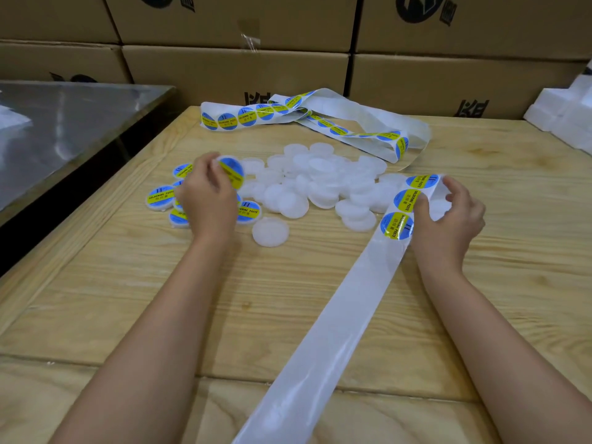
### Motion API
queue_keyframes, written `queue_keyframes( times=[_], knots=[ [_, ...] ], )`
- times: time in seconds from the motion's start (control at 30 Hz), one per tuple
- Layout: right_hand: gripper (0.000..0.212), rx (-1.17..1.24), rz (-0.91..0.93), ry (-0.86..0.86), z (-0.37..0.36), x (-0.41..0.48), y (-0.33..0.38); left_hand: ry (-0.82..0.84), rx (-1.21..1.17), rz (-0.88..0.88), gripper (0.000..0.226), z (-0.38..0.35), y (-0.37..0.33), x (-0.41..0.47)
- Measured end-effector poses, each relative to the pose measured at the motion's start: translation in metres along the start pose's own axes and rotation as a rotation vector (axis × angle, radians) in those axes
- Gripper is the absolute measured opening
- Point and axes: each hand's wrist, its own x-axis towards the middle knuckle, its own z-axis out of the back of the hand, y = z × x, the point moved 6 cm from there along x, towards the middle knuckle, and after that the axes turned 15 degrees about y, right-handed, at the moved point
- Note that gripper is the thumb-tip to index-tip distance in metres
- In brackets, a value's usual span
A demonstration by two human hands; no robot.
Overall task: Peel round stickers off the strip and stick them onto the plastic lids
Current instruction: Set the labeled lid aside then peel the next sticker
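My left hand (206, 195) holds a white plastic lid with a blue and yellow round sticker (231, 172) on it, tilted above several stickered lids (159, 197) lying at the left. A heap of bare white lids (315, 184) fills the middle of the wooden table, and one single lid (270, 231) lies nearer to me. My right hand (447, 216) pinches the white backing strip (339, 310) where three stickers (405, 200) remain. The bare end of the strip runs down toward me. Its far part (256, 113), with more stickers, loops at the back.
The wooden table (128, 299) has a raised edge on the left. A steel table (70, 123) stands beside it at the left. Stacked cardboard boxes (237, 72) wall off the back. White foam blocks (563, 110) sit at the far right.
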Motion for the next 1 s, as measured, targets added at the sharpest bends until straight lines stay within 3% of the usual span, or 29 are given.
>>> queue_keyframes(
  times=[0.1, 0.27, 0.7, 0.83, 1.0],
  knots=[
    [0.040, -0.085, -0.060, 0.077, -0.004, 0.006, -0.010, -0.089, 0.203, 0.197, 0.029, 0.021, 0.031, 0.010],
    [0.031, -0.041, -0.094, 0.153, -0.011, 0.009, -0.021, -0.091, 0.287, 0.370, 0.030, 0.029, 0.053, 0.011],
    [0.021, 0.232, -0.039, 0.076, -0.006, 0.007, -0.017, -0.073, 0.310, 0.406, 0.030, 0.031, 0.059, 0.013],
    [0.041, 0.322, -0.047, 0.138, -0.012, 0.006, -0.015, -0.153, 0.324, 0.196, 0.030, 0.027, 0.033, 0.009],
    [0.037, 0.344, -0.026, 0.169, -0.015, 0.005, -0.013, -0.003, 0.324, -0.354, 0.022, -0.015, -0.031, -0.019]
  ],
)
